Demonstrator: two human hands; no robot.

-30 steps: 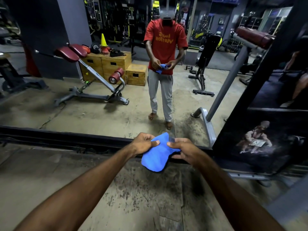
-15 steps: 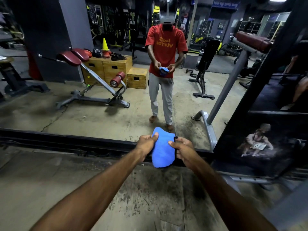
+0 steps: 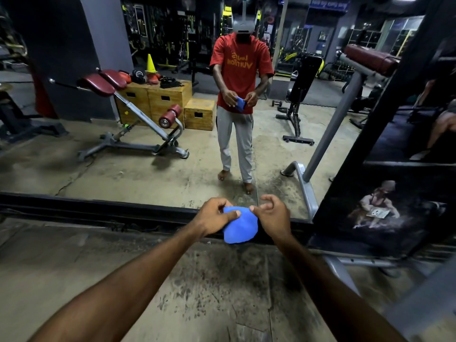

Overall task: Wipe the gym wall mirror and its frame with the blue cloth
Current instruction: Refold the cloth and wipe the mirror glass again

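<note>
The blue cloth (image 3: 240, 227) hangs bunched between my two hands, just in front of the mirror's black bottom frame (image 3: 98, 208). My left hand (image 3: 214, 215) pinches its upper left edge with thumb and fingers. My right hand (image 3: 272, 214) pinches the upper right corner, its other fingers curled above. The large wall mirror (image 3: 148, 166) fills the upper view and reflects a person in a red shirt holding the same cloth at waist height.
A black post of the frame (image 3: 385, 119) rises at the right, with a dark poster panel (image 3: 377, 208) beside it. A grey machine leg (image 3: 343, 270) sits on the stained concrete floor (image 3: 209, 292) at lower right. Benches and wooden boxes appear only as reflections.
Both hands have drawn closer together and gathered the cloth, which now hangs shorter and more bunched. The view has tilted up slightly.
</note>
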